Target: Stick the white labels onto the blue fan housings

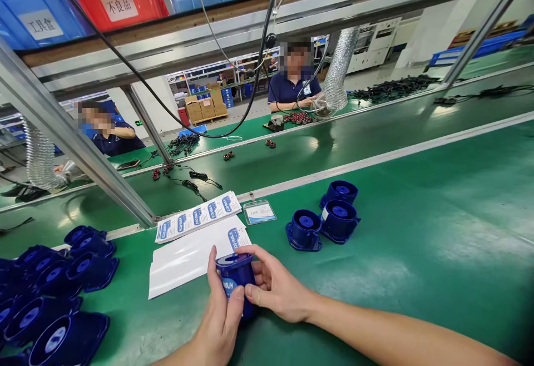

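Between my two hands is a round, dark blue plastic housing with a blue and white label on its side. Its flanged end faces up. My left hand is closed around its left side, thumb in front. From the right, my right hand grips it, with the thumb at the label's edge and a finger over the rim. Just behind lies a mostly bare white label sheet with a label at its right end. A stack of printed label sheets lies beyond it.
Several similar blue housings crowd the left side; three more blue housings stand to the right. An ID badge lies by the labels. Across the conveyor sit two people. A metal post and hanging cable cross the view.
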Available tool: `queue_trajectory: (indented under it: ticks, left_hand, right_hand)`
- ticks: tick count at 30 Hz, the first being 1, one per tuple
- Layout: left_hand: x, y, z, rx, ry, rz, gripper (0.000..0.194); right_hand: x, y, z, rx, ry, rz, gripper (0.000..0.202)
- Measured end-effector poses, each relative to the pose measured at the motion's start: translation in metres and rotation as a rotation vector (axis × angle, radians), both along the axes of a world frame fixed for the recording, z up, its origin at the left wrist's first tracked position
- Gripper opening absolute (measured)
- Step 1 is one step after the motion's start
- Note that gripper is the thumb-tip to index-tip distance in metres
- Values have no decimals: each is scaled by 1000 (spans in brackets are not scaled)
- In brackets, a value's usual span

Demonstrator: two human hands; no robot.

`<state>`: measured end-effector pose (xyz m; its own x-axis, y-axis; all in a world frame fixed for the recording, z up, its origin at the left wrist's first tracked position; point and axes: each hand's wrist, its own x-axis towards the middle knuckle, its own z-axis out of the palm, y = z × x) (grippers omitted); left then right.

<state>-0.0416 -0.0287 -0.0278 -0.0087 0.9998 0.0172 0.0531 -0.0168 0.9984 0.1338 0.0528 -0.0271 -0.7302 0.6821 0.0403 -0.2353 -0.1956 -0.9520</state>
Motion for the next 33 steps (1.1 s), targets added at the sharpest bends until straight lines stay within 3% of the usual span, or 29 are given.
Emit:
queue_trajectory:
  ticks: [6,10,12,16,24,33]
  left_hand:
    - [-16,6,-5,53,81,-272,105]
    - [-20,9,-8,80,-12,-276,138]
    - [-21,10,-4,49,-91,-226,129]
    - [-23,12,4,-75,-132,-99,81]
    - [-14,8,-1,14,43,-10,74]
    - [-22,12,-1,53,52,-185,79]
  right_hand:
    - [4,11,-4,-27,66,52,81]
    - [3,16,-7,-60,168,89,77]
    - [1,16,-7,-63,188,97,77]
    - [-1,12,-6,-39,100,101,81]
    - [-5,-3,-2,-24,-84,-64,83]
    - [0,7,-5,-67,-5,-38,87]
